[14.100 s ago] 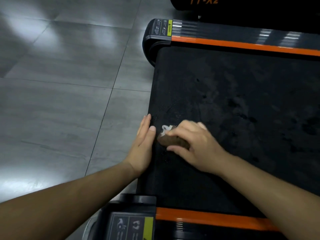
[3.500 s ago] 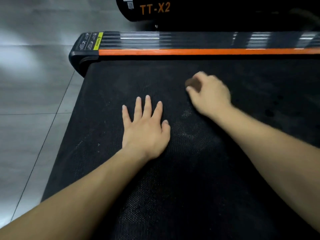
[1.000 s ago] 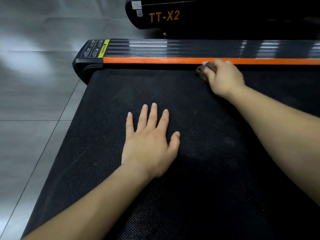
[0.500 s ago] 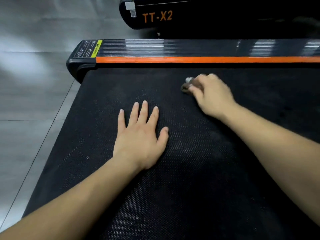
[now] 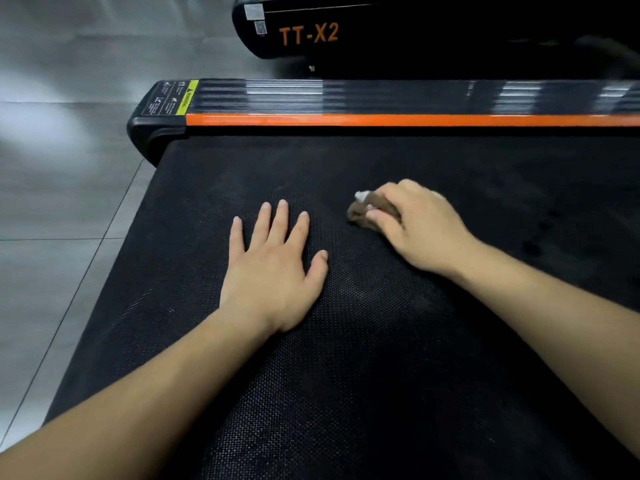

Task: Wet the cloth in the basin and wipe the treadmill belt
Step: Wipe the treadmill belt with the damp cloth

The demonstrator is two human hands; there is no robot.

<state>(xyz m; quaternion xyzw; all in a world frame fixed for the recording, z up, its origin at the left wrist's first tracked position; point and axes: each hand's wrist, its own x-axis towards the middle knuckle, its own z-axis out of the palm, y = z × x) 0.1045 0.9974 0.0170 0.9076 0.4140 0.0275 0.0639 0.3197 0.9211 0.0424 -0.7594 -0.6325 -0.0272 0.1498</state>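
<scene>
The black treadmill belt [image 5: 346, 375] fills most of the head view. My right hand [image 5: 419, 226] grips a small bunched brown cloth [image 5: 360, 213] with a white corner and holds it down on the belt, right of centre. My left hand [image 5: 273, 268] lies flat on the belt with fingers spread, palm down, a little left of the cloth. The basin is out of view.
An orange-striped side rail [image 5: 381, 120] with a warning label borders the belt's far edge. Behind it stands a black machine housing marked TT-X2 [image 5: 308, 34]. Grey floor tiles [image 5: 62, 202] lie to the left of the belt's end.
My right hand has drawn the cloth back from the orange rail toward me across the belt. My left hand stays flat in about the same place.
</scene>
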